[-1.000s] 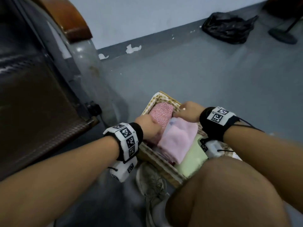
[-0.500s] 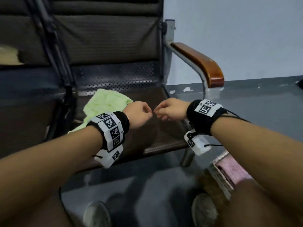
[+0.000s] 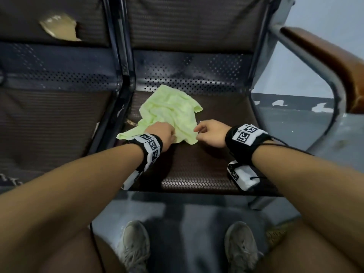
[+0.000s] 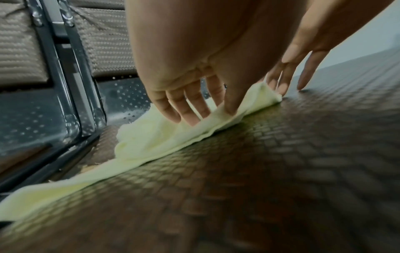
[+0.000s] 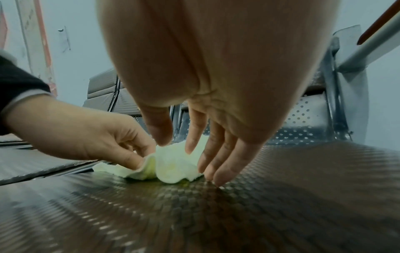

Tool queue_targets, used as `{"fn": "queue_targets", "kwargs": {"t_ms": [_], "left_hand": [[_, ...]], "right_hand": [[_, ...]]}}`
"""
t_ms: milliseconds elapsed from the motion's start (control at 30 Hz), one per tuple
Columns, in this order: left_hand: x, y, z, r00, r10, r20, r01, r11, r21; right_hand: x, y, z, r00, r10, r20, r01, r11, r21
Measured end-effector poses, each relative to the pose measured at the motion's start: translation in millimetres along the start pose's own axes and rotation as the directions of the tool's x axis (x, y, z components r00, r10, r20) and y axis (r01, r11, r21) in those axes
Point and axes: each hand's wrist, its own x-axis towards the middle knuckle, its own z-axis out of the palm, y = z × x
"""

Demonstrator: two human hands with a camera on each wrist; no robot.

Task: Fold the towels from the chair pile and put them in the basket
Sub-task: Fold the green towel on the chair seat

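A crumpled light-green towel (image 3: 169,111) lies on the brown woven seat (image 3: 197,166) of the chair. My left hand (image 3: 167,133) is at its near edge; the wrist views show the thumb and fingers pinching that edge (image 4: 207,116) (image 5: 138,160). My right hand (image 3: 199,129) is at the towel's near right corner, fingers straight, fingertips (image 5: 216,179) touching the seat beside the cloth, thumb just above it. A woven corner of the basket (image 3: 275,235) shows on the floor by my right leg.
A wooden armrest (image 3: 325,62) on a metal frame bounds the seat's right side. A metal divider (image 3: 122,95) separates it from the left seat, whose backrest is torn (image 3: 59,26). My shoes (image 3: 134,249) stand on the grey floor below.
My view and both hands swung from the basket with its folded pink and green towels to the chair. The hands moved forward and down onto the green towel; the left hand took hold of its edge.
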Motion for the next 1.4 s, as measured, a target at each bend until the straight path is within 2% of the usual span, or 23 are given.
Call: {"fn": "queue_targets", "kwargs": {"t_ms": [67, 133, 200, 300, 367, 467, 533, 600, 667, 700, 767, 833, 900, 967, 1033, 1067, 1167, 1233, 1300, 1400], "left_hand": [[-1, 8, -2, 1.0, 0.002, -0.028, -0.005, 0.994, -0.109], [-4, 21, -8, 0.997, -0.017, -0.08, -0.009, 0.95, -0.311], [-9, 33, -19, 0.991, -0.039, -0.13, -0.031, 0.867, -0.498], [-20, 42, -40, 0.986, -0.049, -0.157, -0.073, 0.724, -0.686], [-30, 38, -53, 0.985, 0.001, -0.172, -0.122, 0.706, -0.697], [-39, 28, -65, 0.965, 0.067, -0.252, -0.206, 0.789, -0.578], [-44, 24, -72, 0.936, -0.006, -0.353, -0.219, 0.775, -0.593], [-50, 24, -79, 0.916, -0.127, -0.38, -0.195, 0.689, -0.698], [-54, 25, -85, 0.914, -0.186, -0.362, -0.185, 0.602, -0.777], [-56, 25, -87, 0.917, -0.195, -0.348, -0.169, 0.6, -0.782], [-57, 25, -88, 0.923, -0.185, -0.337, -0.139, 0.657, -0.741], [-57, 26, -86, 0.925, -0.182, -0.334, -0.119, 0.696, -0.708], [-58, 29, -84, 0.952, -0.149, -0.266, -0.097, 0.677, -0.73], [-60, 34, -81, 0.987, -0.064, -0.145, -0.064, 0.674, -0.736], [-62, 38, -82, 0.992, -0.06, -0.107, -0.038, 0.681, -0.732], [-62, 39, -84, 0.988, -0.1, -0.118, -0.025, 0.649, -0.76], [-59, 40, -91, 0.958, -0.23, -0.169, -0.041, 0.475, -0.879], [-56, 38, -96, 0.938, -0.294, -0.183, -0.055, 0.395, -0.917], [-53, 36, -99, 0.92, -0.354, -0.169, -0.048, 0.325, -0.945], [-49, 33, -102, 0.909, -0.395, -0.135, -0.019, 0.284, -0.959]], "right_hand": [[5, -2, 1, 1.0, -0.024, 0.008, 0.024, 1.0, -0.004], [6, -5, -2, 0.996, -0.084, -0.01, 0.084, 0.996, -0.031], [5, -7, -5, 0.988, -0.146, -0.045, 0.143, 0.987, -0.076], [-2, -7, -12, 0.979, -0.155, -0.131, 0.145, 0.986, -0.086], [-10, -7, -18, 0.96, -0.164, -0.225, 0.165, 0.986, -0.012], [-24, -10, -25, 0.91, -0.21, -0.358, 0.27, 0.955, 0.124], [-35, -11, -28, 0.9, -0.239, -0.364, 0.307, 0.941, 0.141], [-42, -7, -30, 0.913, -0.253, -0.319, 0.284, 0.957, 0.054], [-47, 1, -30, 0.939, -0.207, -0.273, 0.188, 0.978, -0.095], [-50, 5, -30, 0.948, -0.162, -0.275, 0.13, 0.983, -0.132], [-58, 10, -33, 0.938, -0.092, -0.335, 0.074, 0.995, -0.064], [-64, 10, -38, 0.892, -0.102, -0.441, 0.149, 0.986, 0.072], [-70, 0, -43, 0.848, -0.14, -0.512, 0.259, 0.951, 0.169], [-76, -11, -45, 0.842, -0.181, -0.509, 0.334, 0.915, 0.225], [-79, -16, -44, 0.861, -0.2, -0.468, 0.354, 0.896, 0.27], [-80, -15, -44, 0.861, -0.2, -0.468, 0.345, 0.905, 0.248], [-80, -4, -44, 0.844, -0.16, -0.512, 0.237, 0.967, 0.088], [-79, 4, -44, 0.874, -0.103, -0.474, 0.126, 0.992, 0.017], [-77, 10, -42, 0.897, -0.054, -0.439, 0.051, 0.999, -0.019], [-74, 13, -41, 0.863, -0.05, -0.503, 0.051, 0.999, -0.013]]}}
